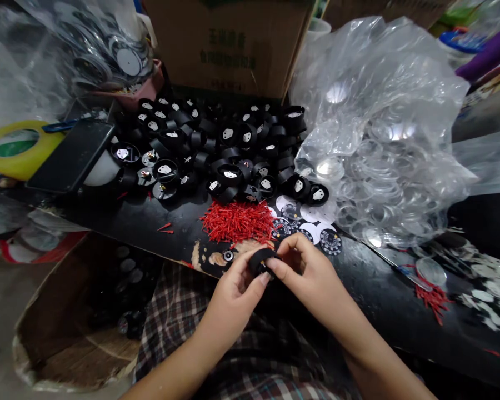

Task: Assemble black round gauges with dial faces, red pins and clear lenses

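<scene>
A black round gauge housing (258, 258) is held over the front edge of the bench, tilted so its inside partly faces me. My left hand (240, 283) is closed around its left side, thumb at the lower rim. My right hand (303, 268) is closed at its right side, thumb and fingertips at the opening; any small part between them is hidden. Just beyond lies a heap of red pointers (236, 221). Printed black dials (330, 241) and white discs are spread right of it. A small black round part (228, 255) rests left of my hands.
Many black housings (229, 133) are heaped behind, before a cardboard box (229, 50). Clear lenses fill a plastic bag (379, 166) at right, near tweezers (394, 262). A phone (73, 158) and yellow tape roll (2, 158) lie left. An open bin (25, 339) stands below.
</scene>
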